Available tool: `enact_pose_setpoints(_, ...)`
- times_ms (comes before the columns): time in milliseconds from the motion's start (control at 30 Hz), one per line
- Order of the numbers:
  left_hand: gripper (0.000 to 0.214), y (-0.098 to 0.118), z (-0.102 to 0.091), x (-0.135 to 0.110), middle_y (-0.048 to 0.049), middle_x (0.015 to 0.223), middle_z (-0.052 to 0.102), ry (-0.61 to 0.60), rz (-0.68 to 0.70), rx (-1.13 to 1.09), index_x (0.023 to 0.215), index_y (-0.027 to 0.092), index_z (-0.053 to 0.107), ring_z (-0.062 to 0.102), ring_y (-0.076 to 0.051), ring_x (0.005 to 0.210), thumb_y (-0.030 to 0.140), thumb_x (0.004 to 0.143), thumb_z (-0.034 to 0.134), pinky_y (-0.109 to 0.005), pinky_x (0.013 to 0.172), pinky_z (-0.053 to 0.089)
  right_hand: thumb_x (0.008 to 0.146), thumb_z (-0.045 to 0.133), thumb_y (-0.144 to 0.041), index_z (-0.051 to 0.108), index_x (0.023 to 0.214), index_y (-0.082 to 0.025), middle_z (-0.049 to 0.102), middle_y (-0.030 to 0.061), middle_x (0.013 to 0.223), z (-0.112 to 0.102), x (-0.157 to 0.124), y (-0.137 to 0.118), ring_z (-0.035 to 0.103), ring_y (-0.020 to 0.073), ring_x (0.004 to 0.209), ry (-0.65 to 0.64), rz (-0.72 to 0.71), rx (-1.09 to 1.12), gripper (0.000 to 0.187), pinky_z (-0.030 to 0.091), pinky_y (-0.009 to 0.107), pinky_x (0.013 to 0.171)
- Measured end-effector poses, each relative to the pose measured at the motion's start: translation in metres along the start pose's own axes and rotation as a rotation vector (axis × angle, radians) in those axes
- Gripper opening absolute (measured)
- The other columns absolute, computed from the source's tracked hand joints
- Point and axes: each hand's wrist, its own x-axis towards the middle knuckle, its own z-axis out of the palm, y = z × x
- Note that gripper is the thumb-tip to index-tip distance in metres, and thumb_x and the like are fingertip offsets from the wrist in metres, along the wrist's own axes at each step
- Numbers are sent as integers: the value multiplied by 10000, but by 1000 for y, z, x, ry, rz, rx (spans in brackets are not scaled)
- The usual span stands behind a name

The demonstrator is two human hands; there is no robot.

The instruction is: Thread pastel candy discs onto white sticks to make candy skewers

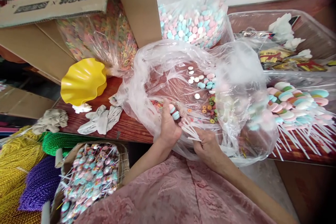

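My left hand (168, 129) is closed around a small stack of pink and blue candies (174, 113). Close by on the right, my right hand (208, 145) pinches several white sticks (191, 131), their ends near the left fingers. Both hands are over the near side of an opened clear plastic bag (168, 84) spread on the table. Inside it lie loose white candies (196, 96), blue candies (201, 85) and small ring-shaped candies (210, 106). Whether a stick touches the stack is hidden by the fingers.
Candy-topped sticks (296, 101) lie at right, below a clear tray (309, 15). Behind stand a full candy bag (194, 24) and a cardboard box (136, 7). A yellow wavy bowl (84, 80) and grey gloves (101, 120) are left; a box of wrapped candy sticks (91, 175) sits below.
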Motion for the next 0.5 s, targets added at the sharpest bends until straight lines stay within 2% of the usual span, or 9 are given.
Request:
enact_pose_setpoints(100,536,0,1,0,81,406,371,-19,-64,33,585,209,331,297,-45,291,574,826,640,-207,324,204,760,411,-68,593,728,-179,570,-9,609,6,0,-7,457,122,534,16,18,101,215,351,245,557)
enact_pose_setpoints(233,459,-2,0,3,88,391,344,-70,-108,-11,572,202,337,275,-48,282,418,836,644,-203,326,213,868,429,-141,535,650,-184,507,-24,558,8,-2,-7,434,112,511,64,71,154,246,353,234,526)
enact_pose_setpoints(333,306,-2,-3,9,61,480,487,-48,-134,-52,653,193,465,439,-73,372,378,820,643,-191,387,315,823,408,-97,644,792,-173,642,8,655,2,-5,6,532,137,546,68,19,-31,250,411,245,564)
enact_pose_setpoints(400,217,0,-4,11,29,612,599,-11,-121,-75,748,192,536,570,-109,501,366,808,652,-208,466,409,754,412,-60,689,966,-157,721,52,782,-3,-7,16,622,172,635,60,-29,-225,362,455,265,621)
enact_pose_setpoints(500,243,2,-2,9,26,631,593,67,-93,-96,739,190,536,617,-138,578,375,789,687,-248,548,475,712,454,-49,691,1045,-141,742,91,824,-8,-10,23,662,202,676,3,-49,-472,419,472,276,621)
